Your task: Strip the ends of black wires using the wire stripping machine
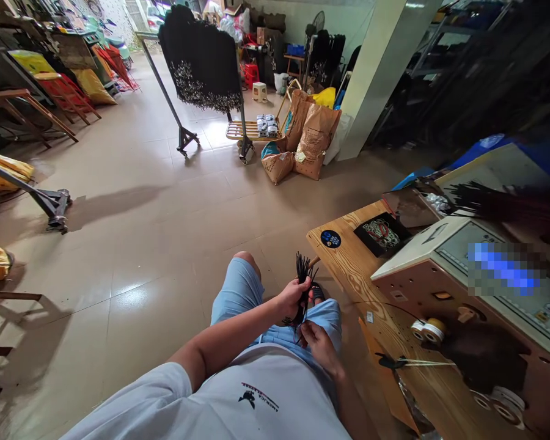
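A bundle of thin black cords (303, 287), fringed like a tassel, stands up from my left hand (293, 298), which grips it around the middle. Lower down, my right hand (319, 345) pinches the strands hanging below that grip. Both hands are held over my lap, above light blue shorts. The lower ends of the cords are partly hidden by my fingers.
To my right stands a wooden workbench (348, 263) carrying a beige machine with a control panel (453, 269), thread spools (428, 331) and a black tray of coiled cord (381, 235). Tiled floor lies ahead, with a garment rack (197, 61) and paper sacks (314, 137).
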`<state>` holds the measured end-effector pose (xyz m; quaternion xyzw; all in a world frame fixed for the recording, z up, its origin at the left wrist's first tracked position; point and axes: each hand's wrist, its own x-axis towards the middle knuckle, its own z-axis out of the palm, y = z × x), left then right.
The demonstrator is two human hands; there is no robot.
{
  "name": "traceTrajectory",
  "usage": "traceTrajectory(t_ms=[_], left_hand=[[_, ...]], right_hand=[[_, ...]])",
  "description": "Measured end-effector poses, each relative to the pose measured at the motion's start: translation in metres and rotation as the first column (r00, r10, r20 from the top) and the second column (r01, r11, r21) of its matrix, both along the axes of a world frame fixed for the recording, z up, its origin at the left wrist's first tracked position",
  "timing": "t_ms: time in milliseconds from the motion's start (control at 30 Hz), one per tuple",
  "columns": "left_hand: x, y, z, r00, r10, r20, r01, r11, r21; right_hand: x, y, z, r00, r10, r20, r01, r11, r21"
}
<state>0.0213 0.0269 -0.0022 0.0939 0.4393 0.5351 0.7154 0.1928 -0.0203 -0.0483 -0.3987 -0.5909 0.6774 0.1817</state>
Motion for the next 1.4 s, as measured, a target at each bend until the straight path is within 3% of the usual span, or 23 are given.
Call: traceTrajectory(t_ms=[67,100,167,200,233,300,433,533,700,933,1000,1133,1200,1300,1400], left_hand=[[-0.001,-0.003,-0.005,0.999,0.006,-0.048,-0.006,1.0,-0.014],[-0.002,-0.004,-0.007,0.998,0.007,-0.067,-0.008,1.0,-0.017],[-0.004,-0.005,-0.011,0.995,0.005,-0.098,-0.005,1.0,-0.008],[-0.005,-0.005,-0.011,0.994,0.002,-0.112,-0.001,1.0,0.007],[-0.005,-0.006,-0.011,0.993,0.002,-0.119,0.001,1.0,0.026],[-0.004,-0.007,-0.005,0.994,0.002,-0.106,0.005,0.998,0.061],[0.003,-0.01,0.013,0.999,-0.035,0.008,0.034,0.995,0.094],[0.006,-0.012,0.019,0.996,-0.06,0.064,0.054,0.994,0.093],[0.004,-0.017,0.013,0.996,-0.038,0.086,0.027,0.991,0.128],[0.002,-0.018,0.008,0.995,-0.074,0.064,0.061,0.981,0.184],[0.003,-0.018,0.007,0.996,-0.084,0.034,0.076,0.979,0.191],[0.007,-0.019,0.002,0.995,-0.088,-0.05,0.096,0.977,0.189],[0.01,-0.02,-0.001,0.992,-0.084,-0.093,0.101,0.975,0.198],[0.013,-0.021,-0.004,0.981,-0.083,-0.173,0.117,0.974,0.196],[0.014,-0.022,-0.002,0.961,-0.101,-0.258,0.149,0.973,0.174]], right_hand=[[0.007,0.013,-0.005,0.976,-0.215,-0.029,0.213,0.976,-0.047],[0.012,0.024,-0.008,0.921,-0.387,-0.043,0.383,0.92,-0.078],[0.029,0.05,-0.011,0.704,-0.707,-0.069,0.692,0.705,-0.159],[0.039,0.063,-0.011,0.594,-0.799,-0.091,0.775,0.599,-0.203],[0.05,0.076,-0.009,0.516,-0.847,-0.124,0.811,0.53,-0.249],[0.07,0.096,-0.004,0.45,-0.866,-0.217,0.803,0.499,-0.326],[0.09,0.119,0.011,0.404,-0.832,-0.379,0.777,0.531,-0.337],[0.091,0.129,0.019,0.38,-0.823,-0.423,0.793,0.525,-0.31],[0.091,0.138,0.022,0.349,-0.833,-0.428,0.805,0.5,-0.318],[0.078,0.136,0.022,0.398,-0.829,-0.393,0.847,0.497,-0.189],[0.064,0.124,0.026,0.468,-0.807,-0.36,0.822,0.547,-0.157],[0.026,0.085,0.037,0.752,-0.615,-0.236,0.623,0.781,-0.05],[0.006,0.064,0.042,0.85,-0.492,-0.188,0.5,0.866,-0.002],[-0.016,0.045,0.044,0.917,-0.37,-0.151,0.379,0.925,0.037],[-0.021,0.043,0.042,0.924,-0.365,-0.116,0.374,0.924,0.072]])
